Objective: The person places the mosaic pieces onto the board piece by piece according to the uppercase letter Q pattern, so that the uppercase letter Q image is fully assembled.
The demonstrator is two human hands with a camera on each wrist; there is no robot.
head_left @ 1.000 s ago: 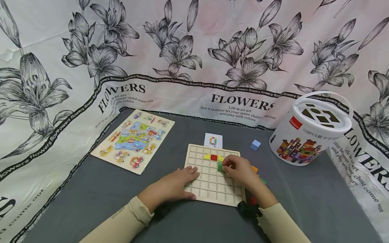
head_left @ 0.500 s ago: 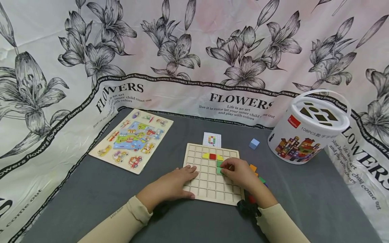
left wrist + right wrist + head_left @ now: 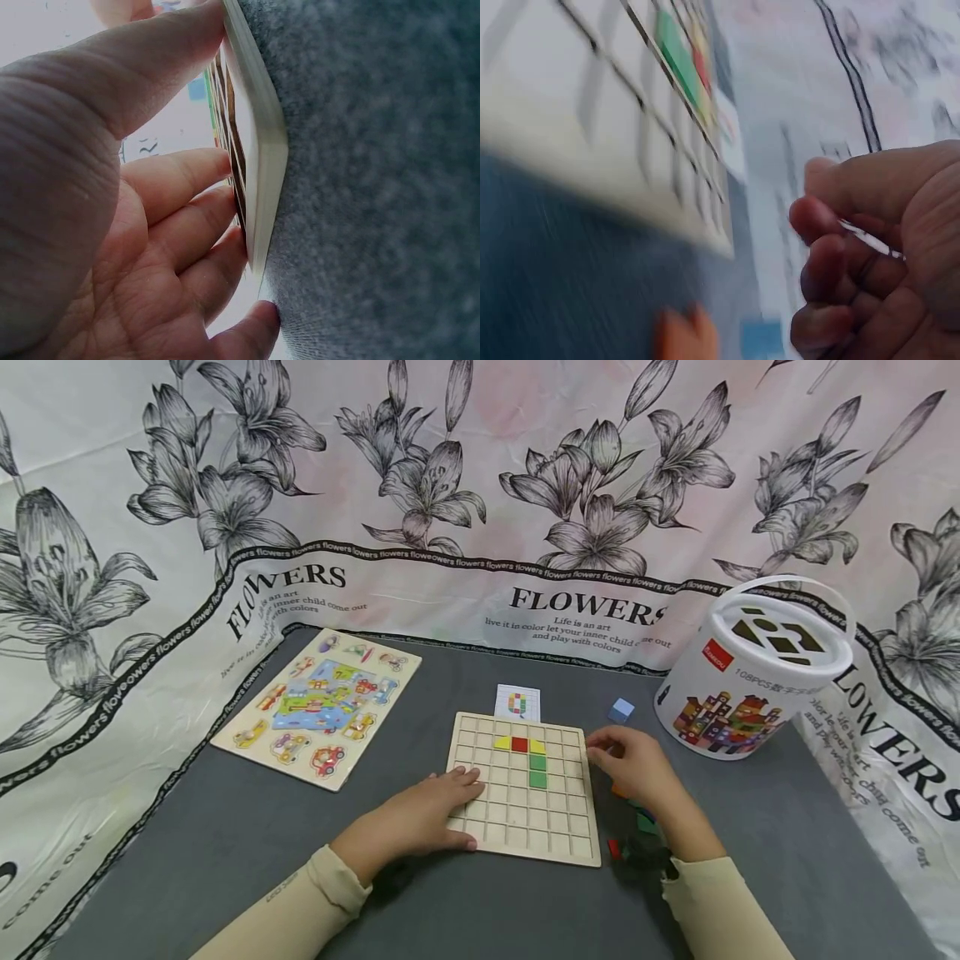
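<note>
A wooden grid board (image 3: pixel 517 817) lies on the grey table. Near its top, a red square (image 3: pixel 519 744) sits between two yellow pieces (image 3: pixel 537 747), and two green squares (image 3: pixel 537 772) run down below the right one. My left hand (image 3: pixel 416 817) rests on the board's left side, fingers spread and thumb at the lower edge. Just off the board's right edge is my right hand (image 3: pixel 637 768), its fingers loosely bent, thumb near the index finger. No piece shows between those fingers in the right wrist view, where orange blocks (image 3: pixel 684 334) appear blurred below.
A patterned card (image 3: pixel 517 702) lies behind the board. A blue block (image 3: pixel 621 710) stands near a white bucket (image 3: pixel 750 685) at the right. Green (image 3: pixel 646 823) and red blocks (image 3: pixel 614 849) lie under the right forearm. A picture puzzle (image 3: pixel 318 706) lies at the left.
My right hand has left the green squares and moved right, off the board. The second green square is now fully visible. My left hand stays on the board; the head view shifts slightly.
</note>
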